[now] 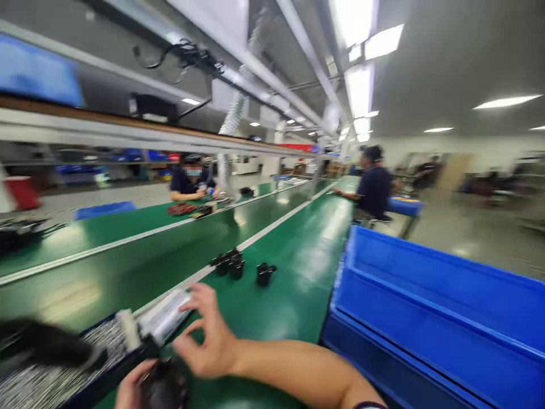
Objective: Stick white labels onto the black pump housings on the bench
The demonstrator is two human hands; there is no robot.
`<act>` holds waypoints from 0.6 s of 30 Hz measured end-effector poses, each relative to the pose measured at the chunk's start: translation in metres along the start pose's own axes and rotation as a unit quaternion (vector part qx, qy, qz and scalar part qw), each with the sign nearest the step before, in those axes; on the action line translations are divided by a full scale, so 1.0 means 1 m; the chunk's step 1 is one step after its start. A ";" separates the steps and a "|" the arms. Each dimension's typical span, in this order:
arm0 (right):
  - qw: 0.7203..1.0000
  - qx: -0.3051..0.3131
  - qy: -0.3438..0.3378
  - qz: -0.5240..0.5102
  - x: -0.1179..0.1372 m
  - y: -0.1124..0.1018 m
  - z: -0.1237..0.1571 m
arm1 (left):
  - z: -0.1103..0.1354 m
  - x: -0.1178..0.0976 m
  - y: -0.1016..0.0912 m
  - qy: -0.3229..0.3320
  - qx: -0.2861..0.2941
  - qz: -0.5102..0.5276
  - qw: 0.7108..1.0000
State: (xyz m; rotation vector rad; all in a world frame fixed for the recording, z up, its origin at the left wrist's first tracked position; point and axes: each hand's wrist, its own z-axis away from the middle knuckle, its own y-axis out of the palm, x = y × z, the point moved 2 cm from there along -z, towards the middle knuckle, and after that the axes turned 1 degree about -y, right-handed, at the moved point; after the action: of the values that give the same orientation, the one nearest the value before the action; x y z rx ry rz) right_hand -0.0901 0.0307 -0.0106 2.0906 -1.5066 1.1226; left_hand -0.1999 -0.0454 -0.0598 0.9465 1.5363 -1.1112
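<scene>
At the bottom edge my left hand (131,387), only partly in frame, grips a black rounded part (164,389), blurred and cut off by the frame. My right hand (208,335) reaches in from the right just above it, with thumb and fingers apart and nothing visible between them. Behind its fingertips lies a clear plastic packet (166,315). Left of my hands, a dark bin (111,372) holds many thin silvery pieces. A single black cup-shaped part (264,274) and a small group of similar black parts (230,263) stand farther along the green bench.
Large blue crates (426,301) border the bench on the right. A blurred dark object (46,343) hangs over the bin. One co-worker (373,184) sits at the far right side, another (193,179) across the line. A shelf (140,129) runs overhead at left.
</scene>
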 end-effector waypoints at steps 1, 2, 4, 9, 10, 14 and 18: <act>0.998 -0.019 0.029 -0.042 0.004 -0.003 0.003 | 0.012 0.003 -0.015 -0.009 -0.025 0.030 0.999; 0.995 -0.025 0.056 -0.082 0.007 -0.007 0.005 | 0.021 0.004 -0.026 -0.011 -0.046 0.061 0.997; 0.983 -0.031 0.087 -0.155 0.009 -0.016 0.003 | 0.030 0.002 -0.037 0.001 -0.048 0.133 0.990; 0.970 0.007 0.120 -0.212 0.006 -0.020 -0.001 | 0.017 -0.007 -0.040 0.037 -0.060 0.156 0.985; 0.969 0.017 0.128 -0.211 0.007 -0.018 0.001 | 0.016 -0.007 -0.039 0.033 -0.062 0.163 0.984; 0.965 0.031 0.157 -0.210 0.013 -0.010 0.010 | 0.021 -0.007 -0.036 0.022 -0.075 0.152 0.985; 0.959 0.037 0.177 -0.217 0.015 -0.005 0.014 | 0.024 -0.009 -0.036 0.026 -0.071 0.132 0.988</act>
State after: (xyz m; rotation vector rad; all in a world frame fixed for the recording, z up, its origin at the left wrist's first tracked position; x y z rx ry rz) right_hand -0.0785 0.0137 -0.0070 1.9941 -0.8050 1.2982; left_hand -0.2254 -0.0790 -0.0466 1.0526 1.4604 -0.7851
